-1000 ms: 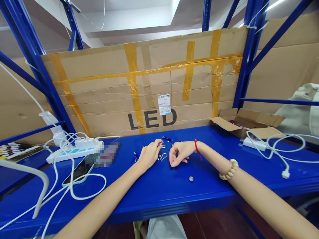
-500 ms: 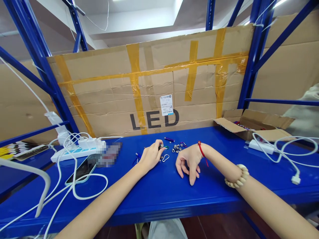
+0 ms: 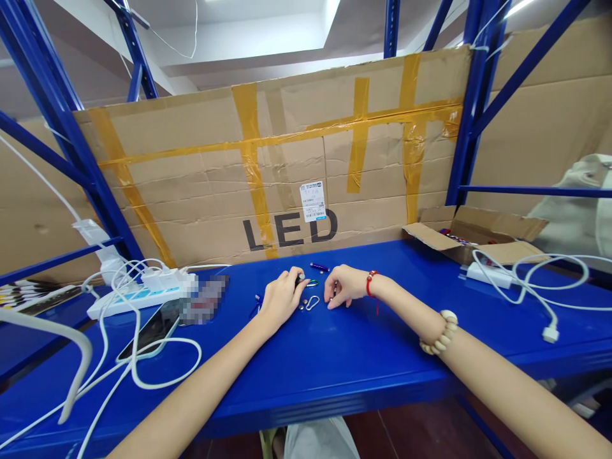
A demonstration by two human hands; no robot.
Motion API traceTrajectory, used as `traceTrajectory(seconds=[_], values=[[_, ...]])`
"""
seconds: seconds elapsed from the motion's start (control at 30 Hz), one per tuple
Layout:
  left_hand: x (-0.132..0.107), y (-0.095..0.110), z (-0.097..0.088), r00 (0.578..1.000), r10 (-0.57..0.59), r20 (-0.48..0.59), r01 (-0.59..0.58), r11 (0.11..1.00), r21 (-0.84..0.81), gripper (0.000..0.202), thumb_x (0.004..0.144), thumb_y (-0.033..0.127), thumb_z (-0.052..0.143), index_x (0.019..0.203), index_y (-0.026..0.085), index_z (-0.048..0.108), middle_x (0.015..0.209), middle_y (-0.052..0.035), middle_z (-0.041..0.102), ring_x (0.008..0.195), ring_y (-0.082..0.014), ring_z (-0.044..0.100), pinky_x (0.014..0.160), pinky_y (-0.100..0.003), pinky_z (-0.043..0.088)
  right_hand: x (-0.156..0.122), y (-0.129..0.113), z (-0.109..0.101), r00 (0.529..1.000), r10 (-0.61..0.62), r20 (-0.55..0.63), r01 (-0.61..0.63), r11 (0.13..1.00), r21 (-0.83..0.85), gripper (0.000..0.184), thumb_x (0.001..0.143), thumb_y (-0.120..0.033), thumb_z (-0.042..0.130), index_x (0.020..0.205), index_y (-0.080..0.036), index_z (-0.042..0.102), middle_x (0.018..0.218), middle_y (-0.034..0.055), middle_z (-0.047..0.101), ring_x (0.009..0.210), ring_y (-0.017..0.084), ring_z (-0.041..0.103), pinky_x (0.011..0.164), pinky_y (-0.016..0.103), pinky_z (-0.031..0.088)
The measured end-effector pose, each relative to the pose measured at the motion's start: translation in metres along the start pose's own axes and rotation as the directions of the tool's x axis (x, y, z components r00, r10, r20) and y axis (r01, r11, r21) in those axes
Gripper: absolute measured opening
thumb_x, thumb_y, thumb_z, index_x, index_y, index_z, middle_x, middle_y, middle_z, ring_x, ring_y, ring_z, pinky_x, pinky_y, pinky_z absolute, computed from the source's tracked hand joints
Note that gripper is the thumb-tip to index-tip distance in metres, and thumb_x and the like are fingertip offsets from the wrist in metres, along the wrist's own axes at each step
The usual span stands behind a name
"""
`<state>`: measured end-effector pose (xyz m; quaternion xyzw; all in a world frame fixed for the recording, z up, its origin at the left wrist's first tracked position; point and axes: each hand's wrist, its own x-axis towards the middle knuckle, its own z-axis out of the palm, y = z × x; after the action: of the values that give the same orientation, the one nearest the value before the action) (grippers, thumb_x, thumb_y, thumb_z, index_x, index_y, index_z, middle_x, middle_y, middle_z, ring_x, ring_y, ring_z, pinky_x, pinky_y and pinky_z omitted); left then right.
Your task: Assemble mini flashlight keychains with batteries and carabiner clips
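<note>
My left hand (image 3: 281, 298) rests on the blue shelf top, its fingers closed around a small dark object with a silvery end (image 3: 299, 279), mostly hidden. Beside those fingertips lies a green carabiner (image 3: 312, 283), with a silver carabiner (image 3: 312, 303) nearer me. My right hand (image 3: 347, 285) is lowered with fingers bent together over the small metal pieces, which it largely covers. Whatever its fingertips pinch is too small to name. Behind both hands lies a dark blue-purple tube (image 3: 319, 266). Blue bits (image 3: 257, 306) show partly behind my left wrist.
On the left are a white power strip (image 3: 119, 301), tangled white cables and a phone (image 3: 150, 331). An open cardboard box (image 3: 466, 248) and a white adapter (image 3: 490, 274) with a cable lie right. A cardboard panel (image 3: 215, 197) closes the back.
My right hand has moved inward and away from me onto the metal pieces, its fingers drawing together. My left hand keeps its grip. The view has shifted slightly.
</note>
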<state>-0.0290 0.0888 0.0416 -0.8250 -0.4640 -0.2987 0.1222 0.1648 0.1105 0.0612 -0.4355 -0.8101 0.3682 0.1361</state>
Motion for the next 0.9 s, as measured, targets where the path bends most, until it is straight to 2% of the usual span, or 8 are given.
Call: traceTrajectory(seconds=[0.17, 0.27, 0.33, 0.43, 0.57, 0.67, 0.8, 0.9], values=[[0.001, -0.002, -0.002, 0.995, -0.024, -0.095, 0.031, 0.997, 0.077, 0.020, 0.089, 0.037, 0.037, 0.084, 0.021, 0.049, 0.074, 0.0005, 0.058, 0.071, -0.0138, 0.057, 0.060, -0.021, 0.039, 0.004, 0.007, -0.004, 0.991, -0.028, -0.131, 0.006, 0.987, -0.161, 0.014, 0.061, -0.021, 0.070, 0.073, -0.014, 0.068, 0.062, 0.0003, 0.059, 0.047, 0.008, 0.052, 0.036, 0.017, 0.046], [0.001, -0.001, -0.003, 0.997, -0.020, -0.077, 0.029, 0.994, 0.108, 0.023, 0.089, 0.037, 0.036, 0.085, 0.021, 0.052, 0.072, -0.0005, 0.057, 0.071, -0.0145, 0.056, 0.060, -0.021, 0.038, 0.004, 0.007, -0.005, 0.987, -0.080, -0.137, 0.041, 0.963, -0.266, 0.014, 0.067, -0.012, 0.062, 0.079, -0.016, 0.068, 0.069, 0.0014, 0.062, 0.050, 0.009, 0.054, 0.039, 0.017, 0.044], [0.001, 0.001, -0.004, 0.997, -0.044, -0.065, 0.050, 0.994, 0.097, 0.023, 0.089, 0.036, 0.035, 0.086, 0.021, 0.053, 0.073, -0.0012, 0.057, 0.072, -0.0150, 0.056, 0.061, -0.021, 0.038, 0.003, 0.005, -0.006, 0.968, -0.150, -0.201, 0.067, 0.927, -0.370, 0.017, 0.068, -0.010, 0.060, 0.080, -0.019, 0.068, 0.078, 0.0014, 0.064, 0.060, 0.011, 0.058, 0.046, 0.018, 0.044], [0.001, 0.002, -0.006, 0.981, -0.173, -0.087, 0.175, 0.985, 0.013, 0.024, 0.089, 0.036, 0.035, 0.084, 0.021, 0.053, 0.076, -0.0017, 0.058, 0.075, -0.0158, 0.056, 0.064, -0.023, 0.040, -0.001, 0.001, -0.010, 0.909, -0.205, -0.364, -0.012, 0.858, -0.514, 0.021, 0.072, -0.010, 0.056, 0.082, -0.023, 0.068, 0.087, -0.0006, 0.065, 0.074, 0.013, 0.059, 0.057, 0.020, 0.042], [0.003, -0.002, -0.007, 0.917, -0.387, -0.096, 0.376, 0.919, -0.117, 0.028, 0.089, 0.038, 0.033, 0.078, 0.021, 0.052, 0.077, -0.0015, 0.057, 0.081, -0.0177, 0.056, 0.065, -0.026, 0.040, -0.004, -0.001, -0.014, 0.864, -0.151, -0.480, -0.149, 0.835, -0.530, 0.018, 0.077, -0.019, 0.053, 0.088, -0.026, 0.065, 0.088, -0.0020, 0.065, 0.078, 0.015, 0.058, 0.058, 0.022, 0.039], [0.004, -0.007, -0.006, 0.888, -0.451, -0.087, 0.435, 0.887, -0.155, 0.029, 0.088, 0.039, 0.034, 0.074, 0.022, 0.052, 0.074, -0.0013, 0.056, 0.082, -0.0186, 0.055, 0.065, -0.027, 0.040, -0.001, 0.004, -0.011, 0.874, -0.177, -0.453, -0.110, 0.836, -0.538, 0.020, 0.077, -0.026, 0.056, 0.095, -0.025, 0.062, 0.093, 0.0005, 0.063, 0.080, 0.015, 0.058, 0.062, 0.023, 0.040], [0.005, -0.011, -0.004, 0.878, -0.474, -0.065, 0.456, 0.870, -0.189, 0.034, 0.088, 0.040, 0.032, 0.068, 0.021, 0.052, 0.073, -0.0015, 0.057, 0.084, -0.0200, 0.054, 0.067, -0.029, 0.039, 0.006, 0.009, 0.000, 0.911, -0.281, -0.303, 0.065, 0.822, -0.566, 0.034, 0.078, -0.034, 0.057, 0.109, -0.021, 0.056, 0.104, 0.0053, 0.059, 0.094, 0.019, 0.054, 0.076, 0.027, 0.041], [0.007, -0.016, -0.004, 0.838, -0.543, -0.064, 0.509, 0.818, -0.269, 0.038, 0.089, 0.041, 0.027, 0.068, 0.021, 0.052, 0.074, -0.0016, 0.058, 0.086, -0.0214, 0.053, 0.070, -0.032, 0.039, 0.008, 0.007, 0.008, 0.930, -0.290, -0.227, 0.106, 0.802, -0.588, 0.032, 0.082, -0.039, 0.052, 0.110, -0.022, 0.055, 0.107, 0.0061, 0.058, 0.102, 0.023, 0.050, 0.082, 0.034, 0.038]])
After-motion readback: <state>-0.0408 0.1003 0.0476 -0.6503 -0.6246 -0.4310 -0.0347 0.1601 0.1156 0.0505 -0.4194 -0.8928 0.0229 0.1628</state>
